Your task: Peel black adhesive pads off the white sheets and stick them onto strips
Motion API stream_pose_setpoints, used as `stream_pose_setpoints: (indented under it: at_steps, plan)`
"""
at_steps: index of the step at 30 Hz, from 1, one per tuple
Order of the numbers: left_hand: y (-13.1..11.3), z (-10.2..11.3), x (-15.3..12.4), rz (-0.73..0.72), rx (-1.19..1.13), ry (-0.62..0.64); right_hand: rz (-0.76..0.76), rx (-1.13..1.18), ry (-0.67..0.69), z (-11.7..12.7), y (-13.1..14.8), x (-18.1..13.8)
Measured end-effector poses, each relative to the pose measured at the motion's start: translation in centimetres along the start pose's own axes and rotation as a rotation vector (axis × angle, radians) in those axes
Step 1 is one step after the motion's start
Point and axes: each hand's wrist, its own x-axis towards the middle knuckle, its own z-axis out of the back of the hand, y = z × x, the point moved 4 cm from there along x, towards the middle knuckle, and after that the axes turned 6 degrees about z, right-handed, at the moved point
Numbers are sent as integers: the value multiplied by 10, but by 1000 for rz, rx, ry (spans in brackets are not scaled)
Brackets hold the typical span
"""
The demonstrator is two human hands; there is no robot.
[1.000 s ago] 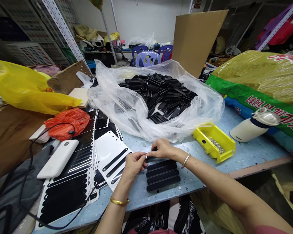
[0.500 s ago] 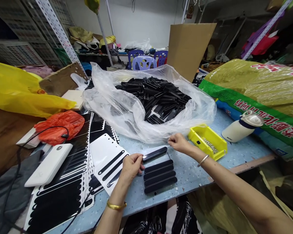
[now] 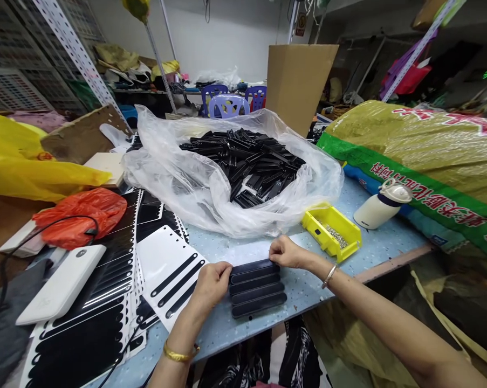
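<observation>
Both hands are on the same piece here: the left hand point(image 3: 211, 281) has its fingers curled in, pinching the left end of the top strip point(image 3: 251, 266), and the right hand point(image 3: 284, 252) is pinched down on the other end, so the 2 ends are both gripped. That strip is a long, smooth black plastic bar with rounded ends, sitting at the far edge of a tidy row of matching strips point(image 3: 259, 302) laid side by side and touching, on the pale blue speckled table point(image 3: 381, 245) close to its near edge. Just left of the row are flat die-cut sheets point(image 3: 166, 258), glossy white and black, with slot-shaped cutouts and punched holes along the edge. A white slab-shaped power bank point(image 3: 61, 283) rests on them. Behind the hands there's a crinkly clear plastic bag point(image 3: 186, 178) spread open around a heap of black toothed parts point(image 3: 247, 156). To the right, a small yellow bin point(image 3: 332, 229) holds tiny metal bits, with a white bottle point(image 3: 378, 207) lying on its side just past it against a shiny woven sack point(image 3: 429, 145).
</observation>
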Motion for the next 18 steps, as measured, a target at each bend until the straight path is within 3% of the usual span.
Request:
stream_pose_setpoints:
  at_steps: [7,13,18]
  plan:
    - [-5,-2,-30,-290,117,-240,-118,-117,-206,12,-15,-23]
    - [-7,-25,-53,-384,259,-125,-160,-349,-118,-2,-12,-9]
    - [-1,-36,-45,-414,346,-116,-177,-473,-131,12,-24,-23]
